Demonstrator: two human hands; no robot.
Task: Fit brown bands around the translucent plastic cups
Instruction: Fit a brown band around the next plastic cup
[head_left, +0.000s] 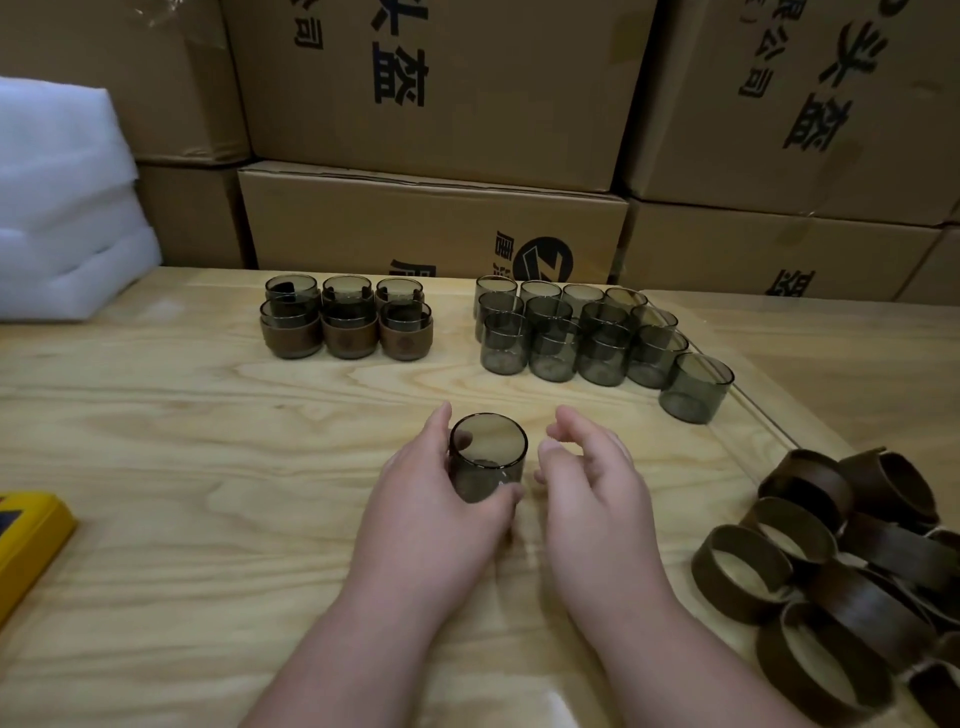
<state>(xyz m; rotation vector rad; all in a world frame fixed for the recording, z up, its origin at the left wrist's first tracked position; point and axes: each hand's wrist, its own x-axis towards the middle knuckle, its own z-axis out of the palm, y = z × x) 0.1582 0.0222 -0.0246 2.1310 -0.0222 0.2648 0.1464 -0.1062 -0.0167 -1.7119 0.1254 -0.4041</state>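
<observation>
My left hand (431, 499) grips a bare smoky translucent cup (487, 457) at the middle of the wooden table, fingers behind it and thumb under its front. My right hand (592, 483) hovers just right of the cup with loosely curled fingers, holding nothing. Several bare cups (576, 338) stand grouped at the back right. Several cups fitted with brown bands (345, 322) stand stacked at the back left. A heap of loose brown bands (841, 566) lies at the right edge.
Cardboard boxes (436, 130) form a wall behind the table (208, 467). White foam sheets (62, 208) are piled at the back left. A yellow box (26, 540) pokes in at the left edge. A clear sheet (758, 410) lies under the bare cups.
</observation>
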